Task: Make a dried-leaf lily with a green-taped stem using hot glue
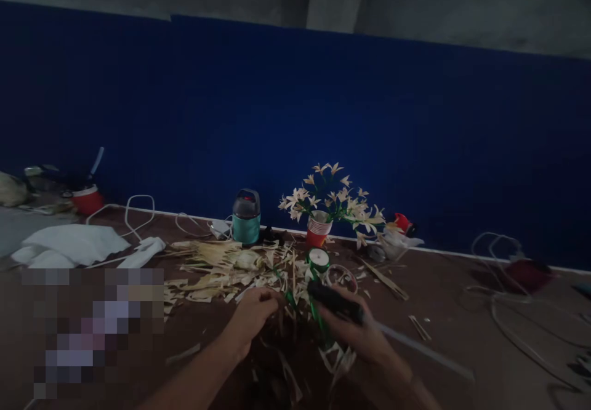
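My right hand (353, 330) is wrapped around a black hot glue gun (335, 300), its nozzle pointing left. A long pale glue stick (425, 349) runs back from that hand to the right. My left hand (257, 314) is closed in a pinch, knuckles up, just left of the glue gun. Whatever lies between its fingertips is too dark and small to name. A bit of green (290, 300) shows beside those fingertips. Beyond the glue gun stands a green roll with a white round top (319, 257), with a clear tape ring (342, 276) next to it.
Dried husk strips (217, 265) cover the floor ahead and left. A red and white cup (318, 230) holds pale flowers (341, 204) by the blue wall (231, 108). Nearby are a teal container (246, 220), white cloth (74, 242), a red cup (87, 200) and loose cables (501, 317).
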### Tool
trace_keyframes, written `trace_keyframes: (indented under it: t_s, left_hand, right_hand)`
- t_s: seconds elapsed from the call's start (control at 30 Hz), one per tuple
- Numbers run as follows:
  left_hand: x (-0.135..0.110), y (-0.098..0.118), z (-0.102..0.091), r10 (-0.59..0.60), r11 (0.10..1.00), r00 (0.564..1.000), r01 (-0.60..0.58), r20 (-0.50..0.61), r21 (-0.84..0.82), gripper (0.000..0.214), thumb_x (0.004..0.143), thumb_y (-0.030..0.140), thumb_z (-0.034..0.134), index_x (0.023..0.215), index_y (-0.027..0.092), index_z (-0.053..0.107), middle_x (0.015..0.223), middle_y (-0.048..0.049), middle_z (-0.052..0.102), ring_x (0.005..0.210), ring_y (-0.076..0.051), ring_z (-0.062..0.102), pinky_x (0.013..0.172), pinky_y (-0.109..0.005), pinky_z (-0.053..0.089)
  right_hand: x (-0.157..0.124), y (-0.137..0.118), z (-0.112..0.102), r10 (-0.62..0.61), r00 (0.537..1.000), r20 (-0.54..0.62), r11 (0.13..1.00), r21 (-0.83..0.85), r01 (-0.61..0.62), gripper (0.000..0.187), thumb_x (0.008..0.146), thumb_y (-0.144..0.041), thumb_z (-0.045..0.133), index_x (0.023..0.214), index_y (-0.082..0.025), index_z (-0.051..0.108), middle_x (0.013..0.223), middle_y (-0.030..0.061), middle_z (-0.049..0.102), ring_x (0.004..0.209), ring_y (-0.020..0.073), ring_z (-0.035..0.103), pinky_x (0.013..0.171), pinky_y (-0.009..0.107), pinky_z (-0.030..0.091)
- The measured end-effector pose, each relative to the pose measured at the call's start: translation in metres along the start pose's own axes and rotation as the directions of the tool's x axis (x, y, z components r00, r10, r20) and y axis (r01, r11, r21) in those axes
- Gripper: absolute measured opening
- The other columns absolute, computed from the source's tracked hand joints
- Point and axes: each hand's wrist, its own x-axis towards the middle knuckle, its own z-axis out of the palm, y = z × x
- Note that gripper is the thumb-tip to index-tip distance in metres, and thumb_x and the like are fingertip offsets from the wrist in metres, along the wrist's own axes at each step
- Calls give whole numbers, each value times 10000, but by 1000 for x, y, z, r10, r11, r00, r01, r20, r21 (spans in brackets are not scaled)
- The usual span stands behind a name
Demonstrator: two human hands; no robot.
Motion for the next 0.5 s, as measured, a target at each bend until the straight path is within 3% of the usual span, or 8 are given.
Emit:
trace_keyframes:
  t_s: [0.07,0.13,0.5]
  left_hand:
    - [0,-1,0,-4,1000,1000,4,24,7,121,558,217,566,575,122,639,465,23,553,458,-103,463,481,-216,306]
    - [0,-2,0,-7,1000,999,7,45,12,140,576,248,569,577,125,637,430,37,512,431,-96,434,463,-216,281]
    - [-10,5,6,-51,996,997,48,53,72,153,598,278,592,539,138,600,404,56,450,401,-74,362,432,-211,223]
  right_hand:
    - [-3,-10,7,-51,976,209,995,-71,68,169,718,-287,608,616,-176,532,592,-17,512,550,122,475,522,231,391]
    - [-4,-19,9,-68,952,297,989,-103,103,204,757,-259,578,589,-172,501,594,-23,483,550,107,438,516,216,364]
    - [-5,-25,4,-93,918,385,979,-130,154,160,729,-143,536,598,-184,453,638,-15,459,603,124,456,538,221,345]
